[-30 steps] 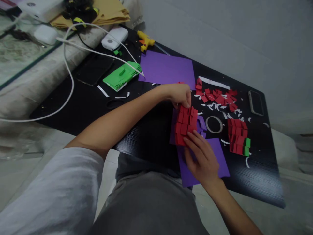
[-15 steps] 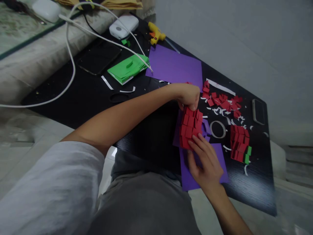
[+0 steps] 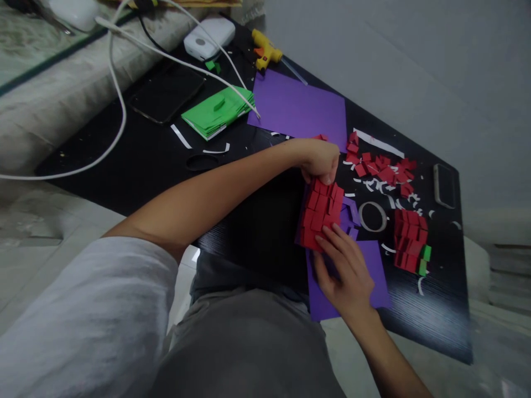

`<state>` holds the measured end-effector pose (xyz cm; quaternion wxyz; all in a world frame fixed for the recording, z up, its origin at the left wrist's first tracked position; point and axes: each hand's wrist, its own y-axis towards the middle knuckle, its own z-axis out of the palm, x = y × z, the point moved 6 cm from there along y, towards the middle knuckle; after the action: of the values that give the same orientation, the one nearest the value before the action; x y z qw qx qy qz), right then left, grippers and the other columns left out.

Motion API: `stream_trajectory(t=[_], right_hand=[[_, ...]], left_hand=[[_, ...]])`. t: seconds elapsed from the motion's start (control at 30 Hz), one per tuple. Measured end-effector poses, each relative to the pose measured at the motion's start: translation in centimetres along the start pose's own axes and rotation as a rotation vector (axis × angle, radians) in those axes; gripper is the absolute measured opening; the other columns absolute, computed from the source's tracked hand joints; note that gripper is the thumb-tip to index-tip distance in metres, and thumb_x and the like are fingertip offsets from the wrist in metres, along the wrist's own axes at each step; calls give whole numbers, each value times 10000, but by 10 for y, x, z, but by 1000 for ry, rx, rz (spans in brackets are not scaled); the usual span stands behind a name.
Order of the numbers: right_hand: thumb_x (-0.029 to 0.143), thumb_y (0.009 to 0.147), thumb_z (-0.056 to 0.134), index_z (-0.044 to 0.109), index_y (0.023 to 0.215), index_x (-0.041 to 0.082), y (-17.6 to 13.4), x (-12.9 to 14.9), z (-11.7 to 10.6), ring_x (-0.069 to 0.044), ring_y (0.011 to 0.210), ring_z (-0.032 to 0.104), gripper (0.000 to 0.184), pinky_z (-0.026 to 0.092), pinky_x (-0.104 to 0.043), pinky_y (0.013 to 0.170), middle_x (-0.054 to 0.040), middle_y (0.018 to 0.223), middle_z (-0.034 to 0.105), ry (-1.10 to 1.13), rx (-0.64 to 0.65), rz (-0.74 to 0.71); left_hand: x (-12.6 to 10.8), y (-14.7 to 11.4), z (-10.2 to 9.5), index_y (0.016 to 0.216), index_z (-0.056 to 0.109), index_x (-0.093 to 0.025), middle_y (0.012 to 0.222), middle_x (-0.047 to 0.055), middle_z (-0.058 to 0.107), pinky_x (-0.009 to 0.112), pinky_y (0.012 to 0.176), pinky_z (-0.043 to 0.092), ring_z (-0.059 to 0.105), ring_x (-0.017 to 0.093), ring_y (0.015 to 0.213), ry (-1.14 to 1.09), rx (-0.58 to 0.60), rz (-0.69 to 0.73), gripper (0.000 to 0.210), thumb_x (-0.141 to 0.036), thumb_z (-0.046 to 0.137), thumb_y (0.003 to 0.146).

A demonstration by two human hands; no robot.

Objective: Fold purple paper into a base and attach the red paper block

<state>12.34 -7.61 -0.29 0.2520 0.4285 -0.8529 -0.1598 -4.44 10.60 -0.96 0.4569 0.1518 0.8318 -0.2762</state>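
A block of overlapping folded red paper pieces [image 3: 318, 213] lies tilted above purple paper at the table's front. My left hand [image 3: 321, 159] is closed at the block's far end, its fingers bent down and partly hidden. At the near right corner, my right hand [image 3: 344, 268] rests its fingertips on the red pieces, with the thumb along the near edge. Below that hand is a purple sheet [image 3: 377, 276]. Some cut purple strips [image 3: 351, 213] stick out to the block's right.
Loose red paper pieces [image 3: 384, 170] and white scraps are scattered to the right, near a tape ring [image 3: 372, 216], a second red block [image 3: 410, 240] and a phone [image 3: 444, 186]. Farther back are a purple sheet [image 3: 298, 105], folded green paper [image 3: 218, 112], a yellow glue gun [image 3: 265, 51] and a white cable [image 3: 182, 62].
The red block has tilted slightly and shifted a little left at its near end, with my right hand moving along. My left hand keeps its place; the camera view has shifted slightly.
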Motion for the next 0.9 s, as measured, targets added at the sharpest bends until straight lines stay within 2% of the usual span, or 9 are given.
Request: stream_trajectory(t=[0.1, 0.3, 0.43, 0.63, 0.9], right_hand=[[19, 892, 721, 663, 1382, 194, -1, -1, 2, -358, 1351, 639, 523, 580, -603, 1076, -169, 1341, 719, 7, 2, -5], [25, 894, 725, 669, 1371, 195, -1, -3, 4, -361, 1354, 632, 509, 570, -610, 1083, -168, 1340, 716, 30, 0, 19], [32, 902, 718, 667, 1371, 197, -2, -5, 5, -356, 1353, 633, 501, 564, -606, 1092, -167, 1343, 711, 28, -2, 42], [62, 918, 716, 664, 1369, 228, -1, -8, 4, -339, 1318, 657, 484, 579, -587, 1076, -156, 1368, 695, 0, 10, 62], [65, 945, 681, 641, 1411, 254, -2, -8, 5, -331, 1326, 655, 504, 580, -585, 1077, -132, 1372, 698, 3, 4, 69]], left_hand=[[-1, -3, 0, 1038, 827, -163, 965, 63, 743, 365, 903, 589, 679, 222, 990, 38, 26, -7, 242, -124, 707, 832], [-3, -5, 1, 1068, 839, -187, 998, 65, 747, 356, 917, 562, 671, 247, 1040, 48, 8, -23, 297, -124, 697, 815], [-2, -2, 3, 1065, 835, -175, 955, 57, 736, 320, 870, 555, 676, 216, 972, 55, 10, -18, 295, -111, 668, 831], [2, 6, 5, 1138, 824, -137, 950, 81, 736, 365, 854, 554, 682, 227, 911, 110, 6, 15, 351, -124, 671, 823], [4, 9, 5, 1102, 818, -156, 911, 59, 715, 311, 788, 542, 664, 196, 866, 118, 7, 50, 315, -153, 670, 824]])
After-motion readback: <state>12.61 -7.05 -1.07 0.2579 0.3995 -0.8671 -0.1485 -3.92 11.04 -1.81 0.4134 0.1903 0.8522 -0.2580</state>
